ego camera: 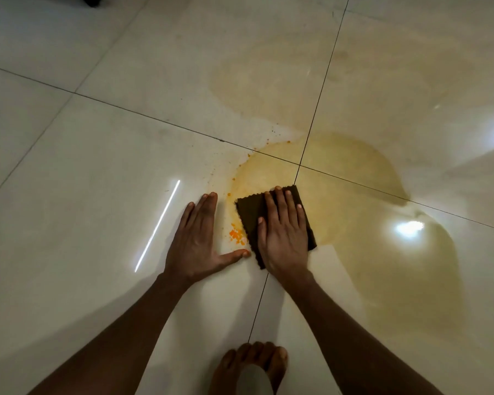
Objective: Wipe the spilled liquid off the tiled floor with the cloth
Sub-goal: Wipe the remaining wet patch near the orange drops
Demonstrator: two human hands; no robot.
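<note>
The dark brown cloth (251,212) lies flat on the tiled floor (83,181), folded into a rough square with a zigzag-cut edge, sitting on the near-left margin of the spilled liquid (340,172). The right hand (283,238) presses down on it with straight, spread fingers — palm flat rather than gripping, which likely spreads pressure over the whole cloth so it soaks and drags evenly. The left hand (200,243) rests open on dry tile just beside the cloth, thumb reaching out almost to the cloth's edge; it seems to serve as a prop for the crouching body, not as a working hand.

Between the two hands sit small orange bits (236,235), with finer orange specks scattered along the puddle's left rim. The yellowish puddle runs from the cloth across the meeting point of four tiles and on to the right; a fainter, wider stain lies farther off. Most of the spill looks untouched — the job appears barely started.

The tiles are pale, glossy and large, with thin dark grout lines and bright reflections of lamps. A bare foot (251,366) shows at the bottom edge.
</note>
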